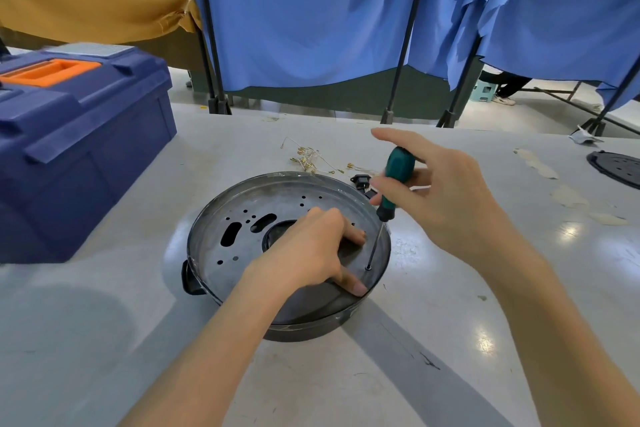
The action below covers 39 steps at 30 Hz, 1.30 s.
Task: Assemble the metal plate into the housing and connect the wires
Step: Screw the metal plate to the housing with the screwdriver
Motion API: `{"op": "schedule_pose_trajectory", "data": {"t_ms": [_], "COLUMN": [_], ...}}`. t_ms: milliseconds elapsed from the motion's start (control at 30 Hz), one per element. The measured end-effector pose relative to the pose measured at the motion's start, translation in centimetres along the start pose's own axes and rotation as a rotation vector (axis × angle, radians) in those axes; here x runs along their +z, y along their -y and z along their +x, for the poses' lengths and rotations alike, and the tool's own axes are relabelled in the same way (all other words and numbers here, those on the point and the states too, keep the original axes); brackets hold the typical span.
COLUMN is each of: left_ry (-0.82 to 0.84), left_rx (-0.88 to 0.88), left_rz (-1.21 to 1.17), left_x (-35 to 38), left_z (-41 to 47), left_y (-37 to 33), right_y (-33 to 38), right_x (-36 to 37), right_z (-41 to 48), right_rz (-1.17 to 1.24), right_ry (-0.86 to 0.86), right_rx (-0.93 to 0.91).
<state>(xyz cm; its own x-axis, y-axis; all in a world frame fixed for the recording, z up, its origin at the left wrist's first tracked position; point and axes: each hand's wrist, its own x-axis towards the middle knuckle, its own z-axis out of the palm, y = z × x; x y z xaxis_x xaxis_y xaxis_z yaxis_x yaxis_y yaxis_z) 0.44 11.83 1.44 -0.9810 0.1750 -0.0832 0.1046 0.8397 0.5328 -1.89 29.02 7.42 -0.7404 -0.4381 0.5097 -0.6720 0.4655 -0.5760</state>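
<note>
A round dark housing (pixel 207 218) sits on the table in front of me, with the perforated metal plate (pixel 242 236) lying inside it. My left hand (pixel 311 253) rests on the plate, fingers pressing down and thumb at the near rim. My right hand (pixel 440 191) holds a green-handled screwdriver (pixel 398 177) between thumb and fingers, index finger stretched out. The screwdriver's tip stands on a screw (pixel 368 268) at the plate's right edge. Thin wires with brass terminals (pixel 311 158) lie on the table behind the housing, beside a small black connector (pixel 360 181).
A blue toolbox (pixel 79 149) with an orange handle stands at the left. Another dark round part (pixel 616 168) lies at the far right edge. Blue curtains on black stands (pixel 391 114) close off the back of the table. Pale tape scraps (pixel 568 196) lie at the right.
</note>
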Motion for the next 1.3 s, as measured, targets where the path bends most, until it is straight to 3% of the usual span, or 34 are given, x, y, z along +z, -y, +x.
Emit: {"op": "schedule_pose_trajectory", "data": {"t_ms": [67, 133, 333, 567, 733, 833, 967, 1167, 1300], "left_ry": [0.005, 0.003, -0.01, 0.003, -0.004, -0.003, -0.007, -0.001, -0.006], "left_rx": [0.013, 0.019, 0.009, 0.008, -0.001, 0.002, -0.005, -0.007, -0.014], "left_rz": [0.002, 0.015, 0.0, -0.005, 0.003, 0.01, 0.004, -0.012, -0.012], "left_x": [-0.1, -0.1, -0.1, -0.2, -0.2, -0.1, -0.1, -0.2, -0.2], "left_z": [0.0, -0.1, -0.1, -0.3, -0.2, -0.1, -0.1, -0.2, -0.3], "left_y": [-0.1, -0.1, -0.1, -0.4, -0.3, -0.2, -0.2, -0.3, -0.4], "right_y": [0.2, 0.1, -0.2, 0.6, 0.2, 0.0, 0.5, 0.5, 0.1], "right_x": [0.7, 1.1, -1.4, 1.2, 0.7, 0.1, 0.7, 1.1, 1.1], "right_z": [-0.1, 0.0, 0.0, -0.1, 0.4, 0.0, -0.3, -0.3, -0.6], "right_rz": [-0.076, -0.104, 0.097, -0.051, -0.031, 0.101, 0.11, -0.136, -0.017], "right_ry": [-0.129, -0.153, 0.251, -0.163, 0.026, 0.13, 0.034, -0.226, -0.151], "right_rx": [-0.003, 0.03, 0.085, -0.014, 0.082, 0.067, -0.032, -0.035, 0.016]}}
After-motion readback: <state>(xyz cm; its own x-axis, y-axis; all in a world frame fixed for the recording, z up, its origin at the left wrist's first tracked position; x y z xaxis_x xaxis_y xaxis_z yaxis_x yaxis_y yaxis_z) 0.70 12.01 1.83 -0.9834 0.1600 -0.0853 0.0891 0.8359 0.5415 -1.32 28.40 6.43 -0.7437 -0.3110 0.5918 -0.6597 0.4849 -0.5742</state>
